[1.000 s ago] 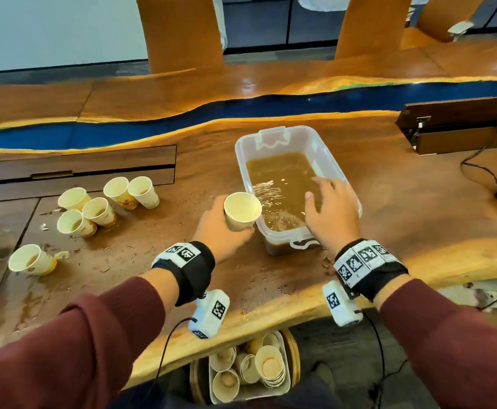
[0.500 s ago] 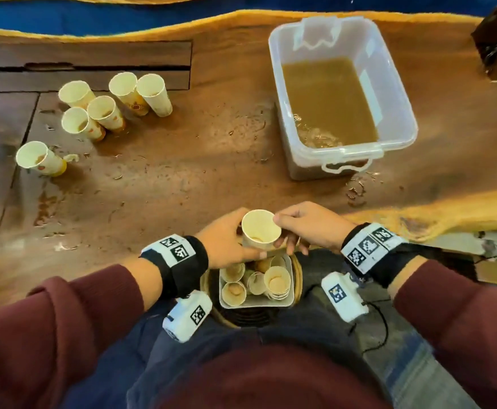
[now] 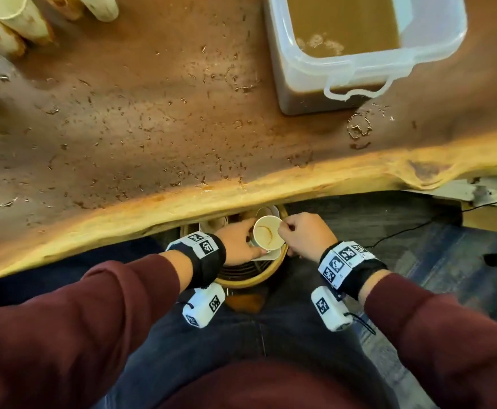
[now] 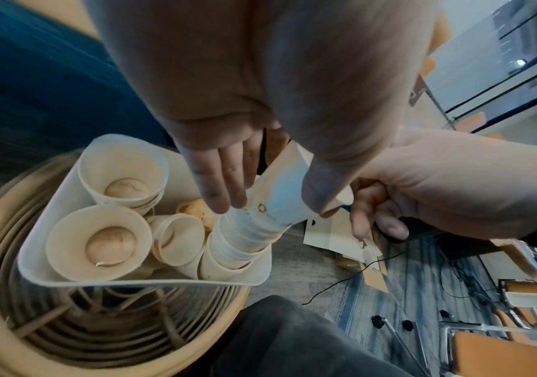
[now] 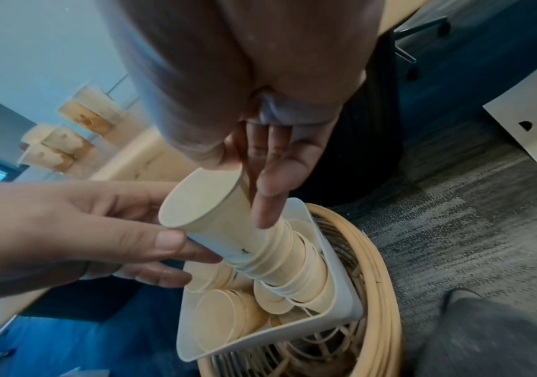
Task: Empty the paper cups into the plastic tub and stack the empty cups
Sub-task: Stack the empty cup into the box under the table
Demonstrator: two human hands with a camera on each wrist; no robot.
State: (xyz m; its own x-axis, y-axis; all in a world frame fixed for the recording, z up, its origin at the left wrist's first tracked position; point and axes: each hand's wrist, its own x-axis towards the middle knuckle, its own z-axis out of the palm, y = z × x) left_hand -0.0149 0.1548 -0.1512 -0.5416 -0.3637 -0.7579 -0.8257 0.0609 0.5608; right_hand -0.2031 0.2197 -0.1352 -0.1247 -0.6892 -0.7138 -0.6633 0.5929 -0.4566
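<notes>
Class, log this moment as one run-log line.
step: stacking | left hand: holds paper cup | right hand: steadies cup | target: cup stack in white bin

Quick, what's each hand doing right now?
Left hand: holding the paper cup by its side.
Right hand: pinching the same cup's rim as it goes onto the stack.

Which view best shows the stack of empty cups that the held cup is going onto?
The right wrist view: the stack shows side-on, its nested rims visible. The left wrist view shows it partly behind fingers. In the head view the held cup hides it.
</notes>
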